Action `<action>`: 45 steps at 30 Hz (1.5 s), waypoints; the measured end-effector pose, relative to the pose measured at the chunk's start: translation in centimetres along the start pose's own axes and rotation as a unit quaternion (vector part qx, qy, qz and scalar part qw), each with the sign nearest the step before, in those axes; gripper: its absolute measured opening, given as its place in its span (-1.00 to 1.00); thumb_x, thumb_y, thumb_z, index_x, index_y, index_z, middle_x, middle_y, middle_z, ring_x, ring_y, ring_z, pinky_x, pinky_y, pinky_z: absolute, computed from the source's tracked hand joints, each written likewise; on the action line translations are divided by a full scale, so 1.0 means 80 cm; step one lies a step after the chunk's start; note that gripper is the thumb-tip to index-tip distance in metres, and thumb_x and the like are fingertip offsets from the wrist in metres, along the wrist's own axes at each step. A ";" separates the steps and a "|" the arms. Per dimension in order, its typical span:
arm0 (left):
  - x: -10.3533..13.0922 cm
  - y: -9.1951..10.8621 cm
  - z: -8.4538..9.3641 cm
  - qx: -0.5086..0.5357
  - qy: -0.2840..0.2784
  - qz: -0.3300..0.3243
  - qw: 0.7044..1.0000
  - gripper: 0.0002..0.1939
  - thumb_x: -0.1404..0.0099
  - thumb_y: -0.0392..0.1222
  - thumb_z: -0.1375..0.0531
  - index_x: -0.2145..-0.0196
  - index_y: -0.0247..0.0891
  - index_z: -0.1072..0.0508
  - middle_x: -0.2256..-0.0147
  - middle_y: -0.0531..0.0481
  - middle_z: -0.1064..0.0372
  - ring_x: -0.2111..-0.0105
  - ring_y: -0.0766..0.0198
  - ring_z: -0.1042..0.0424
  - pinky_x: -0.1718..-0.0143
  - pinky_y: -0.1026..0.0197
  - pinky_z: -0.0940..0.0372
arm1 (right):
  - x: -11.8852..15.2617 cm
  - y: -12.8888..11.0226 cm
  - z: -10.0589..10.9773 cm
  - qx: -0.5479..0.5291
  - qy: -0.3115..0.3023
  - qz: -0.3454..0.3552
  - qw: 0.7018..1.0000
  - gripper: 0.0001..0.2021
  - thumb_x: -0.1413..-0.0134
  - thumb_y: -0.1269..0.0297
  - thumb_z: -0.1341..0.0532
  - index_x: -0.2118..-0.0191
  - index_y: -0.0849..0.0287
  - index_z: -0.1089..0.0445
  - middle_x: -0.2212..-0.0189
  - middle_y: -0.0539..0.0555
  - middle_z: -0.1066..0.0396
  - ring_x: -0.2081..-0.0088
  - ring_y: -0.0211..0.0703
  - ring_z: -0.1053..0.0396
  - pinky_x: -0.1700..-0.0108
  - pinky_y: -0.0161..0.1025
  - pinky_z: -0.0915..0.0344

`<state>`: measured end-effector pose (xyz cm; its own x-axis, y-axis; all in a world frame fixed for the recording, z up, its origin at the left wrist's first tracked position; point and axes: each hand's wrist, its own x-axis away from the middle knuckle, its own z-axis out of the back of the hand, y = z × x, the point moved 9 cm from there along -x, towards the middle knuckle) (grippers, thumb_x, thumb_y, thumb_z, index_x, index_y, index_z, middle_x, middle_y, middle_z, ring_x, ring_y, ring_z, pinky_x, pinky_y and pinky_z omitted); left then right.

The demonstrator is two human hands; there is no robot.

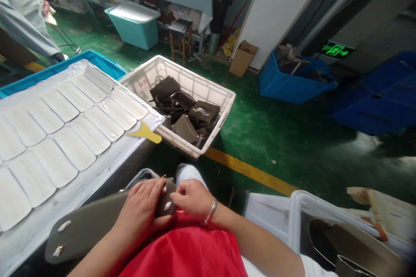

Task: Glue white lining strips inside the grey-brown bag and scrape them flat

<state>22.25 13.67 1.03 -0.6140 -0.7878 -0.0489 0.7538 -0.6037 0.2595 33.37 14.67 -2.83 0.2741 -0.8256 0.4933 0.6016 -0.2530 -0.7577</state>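
A grey-green leather bag panel (87, 225) with small metal studs lies across my lap, over a red cloth (188, 251). My left hand (143, 212) presses flat on its right end, fingers spread over the leather. My right hand (191, 199), with a silver bangle on the wrist, pinches the panel's corner with its fingertips right beside the left hand.
A work table (107, 169) on my left holds rows of white oval pieces and a yellow tab (146, 132). Beyond it a white crate (195, 91) holds dark bag parts. A white bin (325, 220) stands at right. Blue crates (292, 82) sit on the green floor. A person's legs (26, 17) stand far left.
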 end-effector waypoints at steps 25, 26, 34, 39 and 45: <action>0.012 -0.018 -0.006 0.063 -0.029 -0.002 0.998 -0.12 0.02 0.15 -0.29 -0.14 -0.35 -0.11 -0.08 -0.33 -0.23 -0.06 -0.12 -0.23 -0.05 -0.11 -0.17 | -0.011 0.014 -0.012 -0.155 -0.057 0.001 0.986 -0.73 0.09 0.19 -0.25 0.60 0.21 -0.23 0.72 -0.12 -0.18 0.63 -0.39 -0.13 0.59 -0.42 -0.02; 0.010 -0.016 -0.007 0.064 -0.023 0.001 0.998 -0.13 0.03 0.16 -0.29 -0.12 -0.37 -0.14 -0.06 -0.34 -0.24 -0.04 -0.12 -0.25 -0.05 -0.11 -0.18 | -0.010 0.014 -0.013 -0.164 -0.060 0.001 0.985 -0.73 0.08 0.18 -0.25 0.59 0.21 -0.23 0.72 -0.12 -0.19 0.64 -0.39 -0.14 0.59 -0.42 -0.03; 0.007 0.004 0.002 0.030 0.025 -0.020 0.999 -0.30 -0.03 -0.08 -0.26 -0.07 -0.45 -0.17 0.00 -0.38 -0.29 -0.01 -0.08 -0.29 -0.04 -0.10 -0.19 | -0.007 0.018 -0.019 -0.219 -0.074 -0.008 0.973 -0.72 0.08 0.13 -0.24 0.57 0.18 -0.19 0.72 -0.09 -0.23 0.66 -0.32 -0.20 0.63 -0.39 -0.05; 0.006 0.009 0.005 0.000 0.052 -0.034 0.998 -0.36 -0.06 -0.09 -0.22 -0.05 -0.46 -0.18 0.02 -0.36 -0.31 0.02 -0.05 -0.31 -0.03 -0.06 -0.20 | -0.008 0.021 -0.015 -0.168 -0.031 -0.004 0.985 -0.76 0.13 0.20 -0.24 0.59 0.19 -0.20 0.69 -0.09 -0.20 0.62 -0.36 -0.13 0.60 -0.41 -0.01; 0.006 0.007 0.004 -0.023 0.058 -0.042 0.997 -0.31 -0.08 0.00 -0.22 -0.09 -0.44 -0.19 0.01 -0.33 -0.32 0.01 -0.05 -0.31 -0.01 -0.02 -0.20 | -0.013 0.024 -0.017 -0.158 -0.009 -0.012 0.987 -0.78 0.17 0.25 -0.22 0.60 0.18 -0.15 0.67 -0.12 -0.13 0.60 -0.38 -0.02 0.59 -0.40 0.04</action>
<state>22.31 13.03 1.48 -0.6458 -0.7417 -0.1813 0.7129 -0.6708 0.2046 33.27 14.36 -5.39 0.2787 -0.8090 0.5176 0.3444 -0.4189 -0.8402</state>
